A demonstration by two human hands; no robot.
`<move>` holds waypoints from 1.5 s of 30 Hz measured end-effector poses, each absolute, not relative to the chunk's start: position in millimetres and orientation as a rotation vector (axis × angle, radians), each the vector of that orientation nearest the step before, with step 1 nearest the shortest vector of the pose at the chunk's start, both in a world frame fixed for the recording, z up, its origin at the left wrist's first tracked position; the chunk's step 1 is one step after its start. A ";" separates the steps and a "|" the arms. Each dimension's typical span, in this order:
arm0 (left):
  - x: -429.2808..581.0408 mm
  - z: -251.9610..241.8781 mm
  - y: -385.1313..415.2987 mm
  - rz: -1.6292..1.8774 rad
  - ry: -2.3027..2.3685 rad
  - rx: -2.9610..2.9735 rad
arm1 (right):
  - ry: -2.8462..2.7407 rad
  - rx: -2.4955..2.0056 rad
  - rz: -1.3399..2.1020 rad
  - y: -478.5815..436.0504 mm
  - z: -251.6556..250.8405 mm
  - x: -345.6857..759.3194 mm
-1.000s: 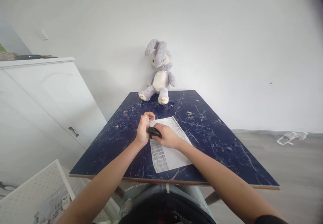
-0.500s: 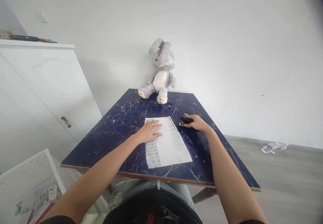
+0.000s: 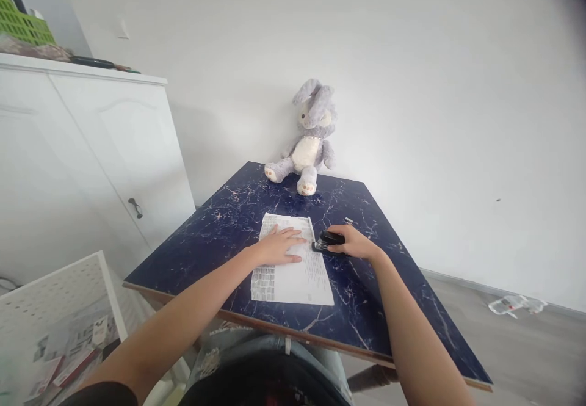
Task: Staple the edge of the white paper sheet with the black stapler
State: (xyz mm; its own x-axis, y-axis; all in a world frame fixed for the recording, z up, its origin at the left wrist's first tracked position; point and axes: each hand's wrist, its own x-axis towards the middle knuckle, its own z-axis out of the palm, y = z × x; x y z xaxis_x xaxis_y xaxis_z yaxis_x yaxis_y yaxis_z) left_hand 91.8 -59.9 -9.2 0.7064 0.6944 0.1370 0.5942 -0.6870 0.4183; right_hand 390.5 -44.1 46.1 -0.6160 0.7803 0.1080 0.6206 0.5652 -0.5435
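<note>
A printed sheet of paper [image 3: 295, 281] lies on the dark blue marbled table [image 3: 206, 235] in front of me. My left hand [image 3: 280, 246] rests flat on it with the fingers spread. At the sheet's right edge, my right hand [image 3: 357, 241] grips a black stapler [image 3: 330, 239]. The stapler's front end reaches the paper's edge; whether the paper sits between its jaws I cannot tell. Just behind my right hand lies a small light-coloured item [image 3: 348, 220], too small to name.
A grey plush rabbit [image 3: 307, 152] sits at the table's back edge against the wall. To the left stand a white cabinet [image 3: 132, 143] with a green basket [image 3: 25, 21] on top and a white bin [image 3: 103, 265] holding packages. Clear plastic packaging [image 3: 515, 304] lies on the floor.
My right hand has brought the stapler nearer, to the paper's right edge, uncovering the small item behind it. The left hand stays flat on the sheet. The view has turned slightly left.
</note>
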 end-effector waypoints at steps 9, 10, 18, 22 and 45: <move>72.0 -9.9 -52.9 0.489 1.160 2.531 | -2.591 -1.108 0.626 -56.9 54.3 363.4; 73.4 -9.2 -54.7 0.476 1.128 2.542 | -2.589 -1.094 0.624 -59.5 54.5 355.9; 69.3 1.8 -60.6 0.451 0.995 2.542 | -2.565 -1.051 0.726 -62.1 47.6 342.7; 69.6 1.0 -59.8 0.453 0.838 2.540 | -2.586 -1.090 0.701 -58.5 47.5 351.0; 77.1 -6.9 -58.1 0.248 1.052 2.561 | -2.604 -1.113 0.624 -59.7 49.1 331.3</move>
